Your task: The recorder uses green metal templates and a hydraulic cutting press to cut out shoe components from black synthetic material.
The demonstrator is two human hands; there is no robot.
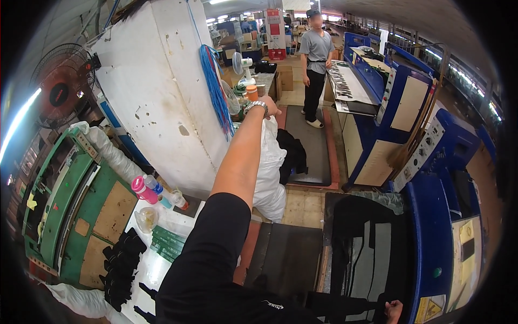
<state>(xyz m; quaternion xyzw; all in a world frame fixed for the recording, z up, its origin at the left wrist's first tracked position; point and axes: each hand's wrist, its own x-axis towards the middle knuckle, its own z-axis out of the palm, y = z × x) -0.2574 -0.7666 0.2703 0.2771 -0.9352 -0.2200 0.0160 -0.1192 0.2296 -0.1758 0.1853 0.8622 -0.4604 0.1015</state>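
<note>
My left arm reaches far forward, a metal watch on its wrist. At its end my left hand (273,106) is closed at the top of a tall white sack (268,167), its fingers partly hidden by the wrist. Against the sack's right side lies a black fabric bundle (292,154). Down at the lower right, my right hand (394,311) is closed on the end of a black fabric piece (345,305), at the near edge of a dark machine bed. Grey flat strips (376,259) lie on that bed.
Blue machines (426,216) line the right side. Ahead, a person (316,54) stands on a dark mat (307,140). A white pillar (162,81) rises at left. The white table (141,281) holds black pieces, green cards (167,243) and a pink jug (143,189), beside a green machine (59,205).
</note>
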